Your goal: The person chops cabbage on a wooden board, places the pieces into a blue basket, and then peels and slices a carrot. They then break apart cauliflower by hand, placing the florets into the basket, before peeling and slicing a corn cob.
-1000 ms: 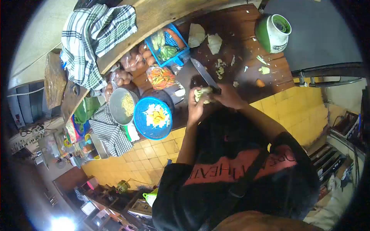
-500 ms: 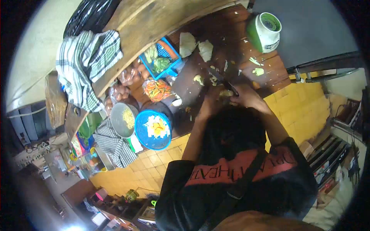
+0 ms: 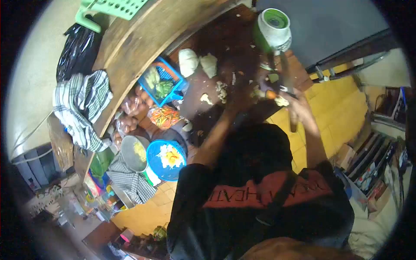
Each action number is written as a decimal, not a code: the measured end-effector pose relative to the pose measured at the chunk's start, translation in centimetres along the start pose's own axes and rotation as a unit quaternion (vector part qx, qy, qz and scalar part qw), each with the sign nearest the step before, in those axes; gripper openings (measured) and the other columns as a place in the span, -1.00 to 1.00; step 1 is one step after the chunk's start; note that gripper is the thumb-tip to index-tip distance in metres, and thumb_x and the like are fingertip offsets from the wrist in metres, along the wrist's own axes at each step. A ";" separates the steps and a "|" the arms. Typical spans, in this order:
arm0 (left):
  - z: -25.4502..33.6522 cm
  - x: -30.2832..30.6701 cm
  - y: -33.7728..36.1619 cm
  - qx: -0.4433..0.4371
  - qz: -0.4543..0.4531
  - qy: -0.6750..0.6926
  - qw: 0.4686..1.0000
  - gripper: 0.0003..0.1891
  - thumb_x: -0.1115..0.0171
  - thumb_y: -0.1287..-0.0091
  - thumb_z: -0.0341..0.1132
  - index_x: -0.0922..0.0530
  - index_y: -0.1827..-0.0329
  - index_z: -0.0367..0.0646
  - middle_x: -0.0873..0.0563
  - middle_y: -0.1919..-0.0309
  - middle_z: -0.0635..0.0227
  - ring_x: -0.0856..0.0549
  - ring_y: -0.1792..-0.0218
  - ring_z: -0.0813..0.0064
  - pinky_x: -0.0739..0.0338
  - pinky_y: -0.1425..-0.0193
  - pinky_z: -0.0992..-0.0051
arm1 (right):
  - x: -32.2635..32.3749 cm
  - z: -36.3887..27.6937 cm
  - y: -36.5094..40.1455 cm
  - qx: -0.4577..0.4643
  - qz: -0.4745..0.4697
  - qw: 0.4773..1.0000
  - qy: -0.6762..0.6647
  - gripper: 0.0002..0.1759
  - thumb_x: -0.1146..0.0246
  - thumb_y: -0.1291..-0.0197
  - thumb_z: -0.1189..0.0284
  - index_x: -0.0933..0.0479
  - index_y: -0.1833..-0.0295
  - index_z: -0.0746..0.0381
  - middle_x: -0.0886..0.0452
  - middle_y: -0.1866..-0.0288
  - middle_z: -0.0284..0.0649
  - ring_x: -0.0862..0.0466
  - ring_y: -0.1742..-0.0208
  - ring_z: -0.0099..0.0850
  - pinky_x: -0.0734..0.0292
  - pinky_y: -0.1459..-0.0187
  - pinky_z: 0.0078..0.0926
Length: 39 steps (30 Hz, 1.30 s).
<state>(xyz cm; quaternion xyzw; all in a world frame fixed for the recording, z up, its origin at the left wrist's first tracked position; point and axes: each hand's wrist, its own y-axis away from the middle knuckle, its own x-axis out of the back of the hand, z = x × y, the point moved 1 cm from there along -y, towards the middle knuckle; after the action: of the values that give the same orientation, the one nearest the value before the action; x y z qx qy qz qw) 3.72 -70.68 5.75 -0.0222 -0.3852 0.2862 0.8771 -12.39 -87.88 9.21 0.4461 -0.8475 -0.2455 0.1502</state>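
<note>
My right hand (image 3: 300,107) is closed around a knife (image 3: 294,123); its blade points away from me over the right end of the brown wooden table (image 3: 225,34). Close to its fingers are a pale cauliflower-like piece (image 3: 281,101) and an orange bit (image 3: 271,94). My left hand (image 3: 237,103) is low over the table, dark and blurred, its fingers hard to make out. Small pale florets (image 3: 206,99) and crumbs (image 3: 221,92) lie beyond it. Two larger pale vegetable pieces (image 3: 188,63) rest farther back.
A white and green container (image 3: 275,30) stands at the far right corner. Along the left are a blue basket (image 3: 178,92) of vegetables, a bag of chillies (image 3: 164,117), a grey bowl (image 3: 128,152) and a blue colander (image 3: 168,175) holding cut vegetables. A checked cloth (image 3: 82,102) hangs nearby.
My hands, together over the table before, have come apart. The right one has moved right with the knife, toward the table's edge. The view has shifted, bringing a green plastic rack into sight.
</note>
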 end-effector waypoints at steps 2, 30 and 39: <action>6.6 2.8 -1.9 -0.010 0.103 -0.073 0.992 -0.56 -0.27 -0.16 -0.32 -0.47 -0.12 -0.21 -0.56 -0.06 0.08 -0.54 -0.12 0.09 -0.47 -0.15 0.22 | -2.0 -1.4 0.3 0.009 -0.006 0.998 -0.058 -0.71 -0.30 -0.20 0.34 -0.55 -0.01 0.21 -0.65 0.20 -0.35 -0.57 0.34 -0.62 -0.46 0.40 -0.64; 4.9 9.4 12.4 0.246 0.322 0.514 0.756 -0.71 -0.13 -0.19 -0.65 -0.53 0.01 -0.27 -0.65 0.17 0.28 -0.61 0.22 0.55 -0.48 0.22 0.60 | -17.5 -5.7 2.6 0.197 -0.274 0.938 0.083 -0.69 -0.39 -0.07 0.37 -0.54 0.14 0.31 -0.63 0.42 -0.27 -0.58 0.55 -0.55 -0.47 0.51 -0.54; 2.8 9.7 13.9 0.290 0.296 0.571 0.709 -0.82 -0.07 -0.27 -0.63 -0.48 0.10 -0.25 -0.62 0.38 0.35 -0.59 0.41 0.62 -0.50 0.37 0.60 | -19.5 -3.4 1.6 0.156 -0.332 0.923 0.119 -0.72 -0.32 -0.12 0.36 -0.54 0.13 0.31 -0.60 0.49 -0.24 -0.54 0.57 -0.55 -0.47 0.52 -0.49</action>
<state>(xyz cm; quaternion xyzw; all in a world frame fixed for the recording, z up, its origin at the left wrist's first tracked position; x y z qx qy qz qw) 0.24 -54.57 10.56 -0.0389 0.3174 0.5613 0.7633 -0.99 -71.87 12.22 0.7455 -0.6544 -0.0910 0.0878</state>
